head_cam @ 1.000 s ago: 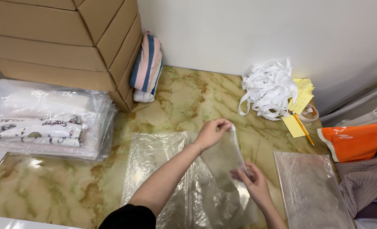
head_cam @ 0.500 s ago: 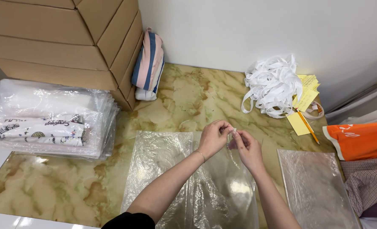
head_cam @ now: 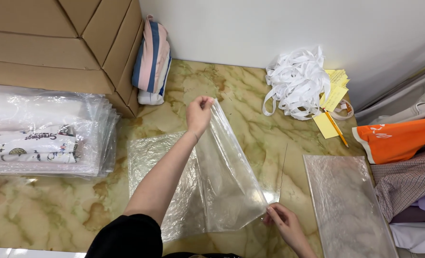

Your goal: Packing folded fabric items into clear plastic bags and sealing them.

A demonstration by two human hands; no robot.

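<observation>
A clear plastic bag (head_cam: 227,177) is stretched out above a flat pile of the same bags (head_cam: 150,153) on the marbled tabletop (head_cam: 231,91). My left hand (head_cam: 199,113) pinches its upper corner, raised over the pile. My right hand (head_cam: 283,223) pinches its lower right corner near the table's front edge. The bag hangs slanted between the two hands.
Bagged folded garments (head_cam: 45,136) are stacked at the left below cardboard boxes (head_cam: 54,43). A striped folded cloth (head_cam: 151,62) leans on the boxes. White ribbon tangle (head_cam: 296,81), yellow notes and a pencil (head_cam: 336,128) lie at the back right. Another clear bag pile (head_cam: 346,205) and an orange garment (head_cam: 399,138) sit right.
My hands were together at the bag's top edge half a second ago; my right hand has since slid down to the lower corner, spreading the bag open between the hands.
</observation>
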